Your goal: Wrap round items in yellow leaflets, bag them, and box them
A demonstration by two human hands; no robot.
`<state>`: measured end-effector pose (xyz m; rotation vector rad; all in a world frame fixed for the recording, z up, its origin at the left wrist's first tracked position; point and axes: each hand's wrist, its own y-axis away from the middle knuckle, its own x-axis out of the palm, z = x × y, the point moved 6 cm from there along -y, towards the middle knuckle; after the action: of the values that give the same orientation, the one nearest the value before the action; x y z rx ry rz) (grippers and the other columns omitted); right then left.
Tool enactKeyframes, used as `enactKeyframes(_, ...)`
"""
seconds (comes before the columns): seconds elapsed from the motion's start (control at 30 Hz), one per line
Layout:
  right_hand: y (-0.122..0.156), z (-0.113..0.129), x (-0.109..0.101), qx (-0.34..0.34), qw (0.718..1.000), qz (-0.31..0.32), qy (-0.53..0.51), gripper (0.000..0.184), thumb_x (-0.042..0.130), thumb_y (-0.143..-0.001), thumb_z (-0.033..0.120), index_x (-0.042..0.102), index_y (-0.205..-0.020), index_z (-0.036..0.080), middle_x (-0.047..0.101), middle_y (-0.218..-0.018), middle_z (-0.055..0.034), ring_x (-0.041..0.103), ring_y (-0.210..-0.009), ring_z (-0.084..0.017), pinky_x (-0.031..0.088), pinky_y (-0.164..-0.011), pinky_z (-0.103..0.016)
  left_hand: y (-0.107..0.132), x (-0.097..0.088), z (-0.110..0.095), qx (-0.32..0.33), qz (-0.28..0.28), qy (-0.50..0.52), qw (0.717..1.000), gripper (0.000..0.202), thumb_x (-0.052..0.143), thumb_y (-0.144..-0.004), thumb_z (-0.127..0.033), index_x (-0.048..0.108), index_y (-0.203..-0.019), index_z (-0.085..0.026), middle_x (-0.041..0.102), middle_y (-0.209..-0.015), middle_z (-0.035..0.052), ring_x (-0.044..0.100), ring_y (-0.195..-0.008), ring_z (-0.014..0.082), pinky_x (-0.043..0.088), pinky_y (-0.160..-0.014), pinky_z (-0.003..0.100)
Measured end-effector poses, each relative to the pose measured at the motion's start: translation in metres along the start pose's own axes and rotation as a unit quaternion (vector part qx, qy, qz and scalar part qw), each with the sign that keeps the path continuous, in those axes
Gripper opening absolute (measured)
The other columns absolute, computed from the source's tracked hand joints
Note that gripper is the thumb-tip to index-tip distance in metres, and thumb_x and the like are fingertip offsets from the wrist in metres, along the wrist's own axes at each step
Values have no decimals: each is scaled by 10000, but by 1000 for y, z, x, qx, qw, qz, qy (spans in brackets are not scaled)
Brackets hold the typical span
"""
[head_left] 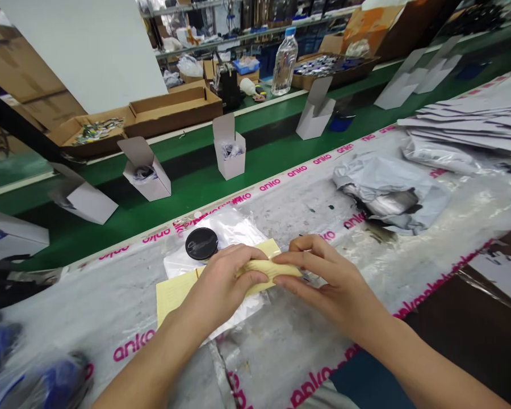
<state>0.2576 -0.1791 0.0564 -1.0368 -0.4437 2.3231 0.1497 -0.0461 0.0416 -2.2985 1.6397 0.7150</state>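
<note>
My left hand (225, 278) and my right hand (327, 275) pinch a small stack of yellow paper slips (258, 270) between thumbs and fingers, the stack bowing slightly. Under and beside it, more yellow paper (174, 292) lies spread on the work surface, partly hidden by my left hand and forearm. A round black disc or lid (201, 243) rests just beyond my left hand, on clear plastic bags (234, 224).
A green conveyor (187, 165) runs across behind the table, carrying several open white boxes (230, 153). To the right are a crumpled grey plastic bag (392, 187) and stacked white flat cartons (468, 125). Blue items in plastic (55, 380) lie at lower left.
</note>
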Motion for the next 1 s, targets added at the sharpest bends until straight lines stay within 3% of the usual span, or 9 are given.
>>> enactKeyframes(0.17,-5,9,3,-22,999,23,16,136,645,-946,129,692,-1041,214,664,-905,-41,626,-865,-186,540,-730,-315,3,0,-3,29,7,5,1000,150,600,-972,-263,678,-1099,-275,713,-1046,-25,642,-1003,171,437,-923,322)
enactKeyframes(0.33,-8,11,7,-13,997,54,53,87,626,-950,125,668,-975,197,666,-905,-50,596,-861,-203,514,-730,-342,2,4,-3,25,22,-19,999,195,504,-1019,-271,696,-1036,-246,732,-1021,-12,649,-980,175,437,-894,323)
enactKeyframes(0.6,-7,22,11,-68,992,45,98,116,594,-956,76,642,-998,173,646,-875,-59,560,-836,-201,494,-753,-359,-2,4,-5,7,23,-43,999,229,454,-1021,-223,668,-942,-203,681,-918,19,605,-947,200,431,-897,364)
enactKeyframes(0.77,-9,19,9,-25,995,53,83,106,578,-970,129,636,-988,217,680,-857,-41,599,-802,-196,508,-707,-343,1,7,-6,35,19,-42,998,255,435,-1026,-226,639,-876,-191,638,-931,35,576,-968,205,433,-922,385)
enactKeyframes(0.87,-10,14,8,8,995,61,73,111,572,-969,157,643,-965,241,699,-851,-37,630,-792,-204,512,-681,-341,1,8,-6,45,14,-36,998,241,429,-1027,-214,660,-960,-208,648,-940,27,580,-966,201,435,-923,385)
enactKeyframes(1.0,-9,15,8,-10,995,56,85,136,553,-979,154,651,-947,243,703,-855,-41,632,-797,-210,503,-705,-362,0,6,-5,28,3,-33,999,217,440,-1022,-212,655,-990,-214,671,-949,23,592,-978,204,436,-930,383)
